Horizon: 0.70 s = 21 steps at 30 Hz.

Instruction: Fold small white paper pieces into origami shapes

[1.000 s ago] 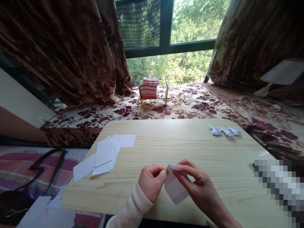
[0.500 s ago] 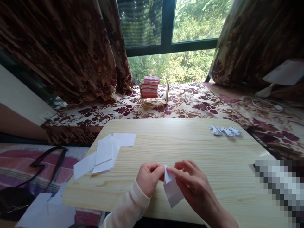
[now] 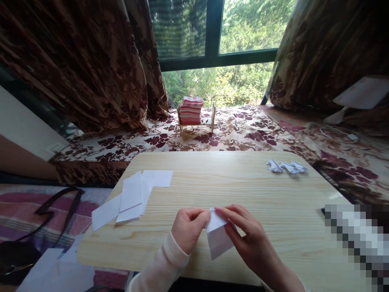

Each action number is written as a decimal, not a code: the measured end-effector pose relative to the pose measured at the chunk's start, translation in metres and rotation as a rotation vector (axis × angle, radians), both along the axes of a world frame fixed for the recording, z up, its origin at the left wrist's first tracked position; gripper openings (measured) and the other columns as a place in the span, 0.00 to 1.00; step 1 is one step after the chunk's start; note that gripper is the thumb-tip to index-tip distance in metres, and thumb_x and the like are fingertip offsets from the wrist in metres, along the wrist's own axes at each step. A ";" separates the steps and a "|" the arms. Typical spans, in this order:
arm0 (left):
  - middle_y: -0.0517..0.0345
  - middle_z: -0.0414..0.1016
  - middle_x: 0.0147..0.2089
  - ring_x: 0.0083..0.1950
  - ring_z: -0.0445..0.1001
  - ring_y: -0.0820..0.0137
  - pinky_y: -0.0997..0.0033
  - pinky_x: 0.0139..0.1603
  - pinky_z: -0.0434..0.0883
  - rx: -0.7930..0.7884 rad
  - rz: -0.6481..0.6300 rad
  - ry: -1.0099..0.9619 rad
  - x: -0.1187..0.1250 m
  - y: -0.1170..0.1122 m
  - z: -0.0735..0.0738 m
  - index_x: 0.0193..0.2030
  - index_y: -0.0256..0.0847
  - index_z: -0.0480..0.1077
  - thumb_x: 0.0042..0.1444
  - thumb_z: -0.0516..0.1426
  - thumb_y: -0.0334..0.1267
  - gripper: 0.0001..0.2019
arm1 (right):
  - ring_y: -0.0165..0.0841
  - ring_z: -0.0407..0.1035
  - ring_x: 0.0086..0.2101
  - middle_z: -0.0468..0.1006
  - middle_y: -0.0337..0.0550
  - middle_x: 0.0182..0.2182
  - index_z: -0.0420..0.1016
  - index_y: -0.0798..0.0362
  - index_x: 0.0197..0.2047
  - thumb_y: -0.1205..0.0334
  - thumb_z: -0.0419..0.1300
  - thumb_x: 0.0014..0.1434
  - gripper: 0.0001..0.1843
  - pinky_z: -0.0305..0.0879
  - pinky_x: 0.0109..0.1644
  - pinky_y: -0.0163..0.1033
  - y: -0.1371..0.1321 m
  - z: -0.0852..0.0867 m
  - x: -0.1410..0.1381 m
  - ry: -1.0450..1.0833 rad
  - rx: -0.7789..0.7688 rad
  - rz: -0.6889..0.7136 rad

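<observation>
Both hands hold one small white paper piece just above the near edge of a light wooden table. My left hand pinches its top left corner with closed fingers. My right hand grips the top right part, fingers curled over the fold. The paper's lower half hangs down between the hands, partly folded at the top.
Several loose white paper sheets lie at the table's left edge. Small folded paper figures sit at the far right. A little wooden rack with striped cloth stands on the floral cloth by the window. A black strap lies left.
The hands have turned the paper and folded its top corner over; the piece now sits a little lower and closer to the left hand.
</observation>
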<state>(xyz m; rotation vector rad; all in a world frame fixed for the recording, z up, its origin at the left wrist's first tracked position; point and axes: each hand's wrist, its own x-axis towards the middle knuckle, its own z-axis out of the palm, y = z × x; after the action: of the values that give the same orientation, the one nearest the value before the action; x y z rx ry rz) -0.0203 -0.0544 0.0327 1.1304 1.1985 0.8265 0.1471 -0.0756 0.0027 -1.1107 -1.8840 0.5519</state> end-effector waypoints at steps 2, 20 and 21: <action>0.58 0.73 0.21 0.26 0.68 0.71 0.73 0.30 0.64 0.002 -0.004 0.012 -0.001 0.000 -0.003 0.24 0.34 0.77 0.48 0.56 0.42 0.14 | 0.34 0.70 0.37 0.75 0.43 0.36 0.73 0.48 0.48 0.72 0.51 0.59 0.17 0.68 0.37 0.36 -0.001 0.000 -0.001 0.033 -0.065 -0.014; 0.61 0.66 0.22 0.27 0.66 0.72 0.73 0.32 0.62 0.428 0.035 0.386 0.007 -0.014 0.004 0.19 0.39 0.67 0.52 0.53 0.36 0.12 | 0.34 0.69 0.36 0.75 0.42 0.34 0.75 0.53 0.38 0.58 0.57 0.58 0.09 0.65 0.42 0.37 0.000 0.029 0.008 0.162 -0.456 0.054; 0.61 0.66 0.21 0.26 0.66 0.72 0.74 0.31 0.62 0.458 0.028 0.407 0.007 -0.014 0.004 0.19 0.39 0.67 0.53 0.53 0.35 0.12 | 0.33 0.68 0.34 0.74 0.41 0.31 0.75 0.53 0.35 0.58 0.57 0.59 0.09 0.64 0.39 0.36 0.000 0.028 0.007 0.156 -0.451 0.063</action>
<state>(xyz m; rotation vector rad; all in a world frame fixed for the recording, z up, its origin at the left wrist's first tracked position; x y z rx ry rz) -0.0135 -0.0688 0.0368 1.7203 1.3971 0.9491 0.1539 -0.0752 0.0308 -1.2513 -1.7049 1.1067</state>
